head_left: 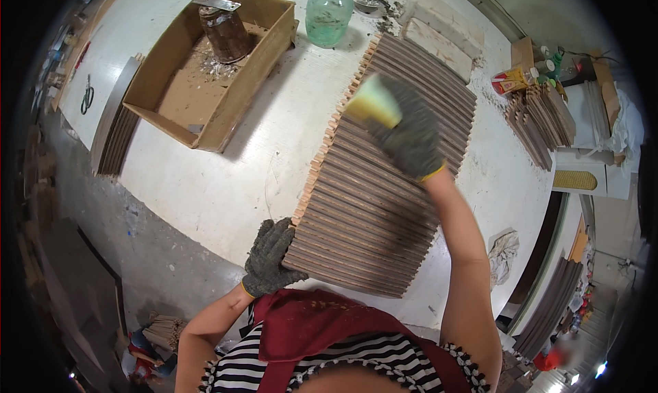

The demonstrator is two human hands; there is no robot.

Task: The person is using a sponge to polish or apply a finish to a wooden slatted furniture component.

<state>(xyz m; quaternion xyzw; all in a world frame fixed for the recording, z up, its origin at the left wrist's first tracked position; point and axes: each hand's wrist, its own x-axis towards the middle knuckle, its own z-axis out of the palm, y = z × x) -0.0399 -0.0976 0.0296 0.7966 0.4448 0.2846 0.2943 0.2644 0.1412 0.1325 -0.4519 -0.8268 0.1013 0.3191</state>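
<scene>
A row of thin wooden slats (384, 173), packed edge to edge, lies on the white table (253, 167) in the middle of the frame, running from the lower centre up toward the upper right. The left hand (269, 257), in a dark knitted glove, is curled around the near lower-left corner of the row, seemingly to keep the slats pressed together and from sliding. The right hand (410, 136), gloved too, is closed around a yellow sponge (374, 103) held down on the upper part of the slats, so the row sits between and under both hands. A cardboard box (212, 64) with a dark pot inside stands at upper left, a green glass jar (329, 14) at top centre, and more slat stacks (541, 118) at right.
</scene>
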